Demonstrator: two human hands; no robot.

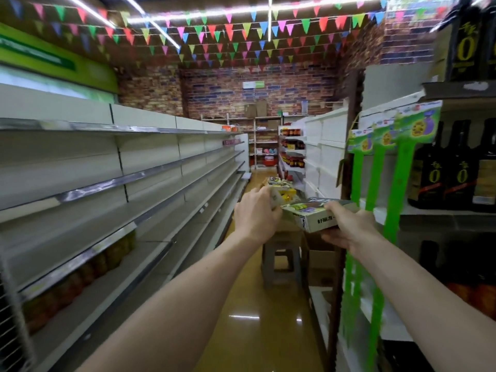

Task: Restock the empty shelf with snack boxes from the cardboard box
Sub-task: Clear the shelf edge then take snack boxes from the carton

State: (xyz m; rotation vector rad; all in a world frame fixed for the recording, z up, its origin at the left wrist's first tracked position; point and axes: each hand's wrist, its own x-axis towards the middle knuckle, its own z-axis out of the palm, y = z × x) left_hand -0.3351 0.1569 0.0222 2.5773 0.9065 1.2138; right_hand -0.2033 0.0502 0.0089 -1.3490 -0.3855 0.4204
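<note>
left hand [255,212], right hand [347,226] around snack boxes [312,214]

snack box [312,214]: green-white, tilted, right hand [349,226] grips | 2nd box [276,197]: left hand [255,213]

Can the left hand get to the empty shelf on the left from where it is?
Likely yes. The left hand grips a snack box, and only open aisle lies between it and the empty shelf; it would need to swing left.
</note>
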